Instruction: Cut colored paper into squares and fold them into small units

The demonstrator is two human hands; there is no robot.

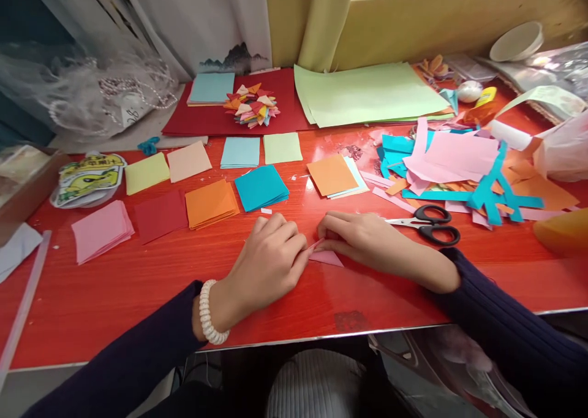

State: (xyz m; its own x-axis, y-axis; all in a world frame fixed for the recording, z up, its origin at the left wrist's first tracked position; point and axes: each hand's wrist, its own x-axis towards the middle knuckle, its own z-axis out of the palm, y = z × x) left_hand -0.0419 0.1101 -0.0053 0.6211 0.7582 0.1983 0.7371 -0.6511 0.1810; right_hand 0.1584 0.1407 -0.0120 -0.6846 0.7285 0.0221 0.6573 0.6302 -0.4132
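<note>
A folded piece of pink paper (327,258) lies low on the red table between my hands, mostly covered by my fingers. My left hand (274,252) has its fingers curled, with thumb and fingertips pinching the left side of the paper. From the other side my right hand (353,237) pinches its upper edge. Just right of that wrist are black-handled scissors (436,225). Beyond the hands are a blue paper stack (261,188) and an orange square (331,175) over pale sheets.
Left of the hands lie orange (211,205), dark red (160,216) and pink (101,231) paper squares. Paper scraps (459,157) heap up at the right. At the back are a folded-paper ring (252,105) and large green sheets (358,93). A clear strip (25,307) crosses the left edge.
</note>
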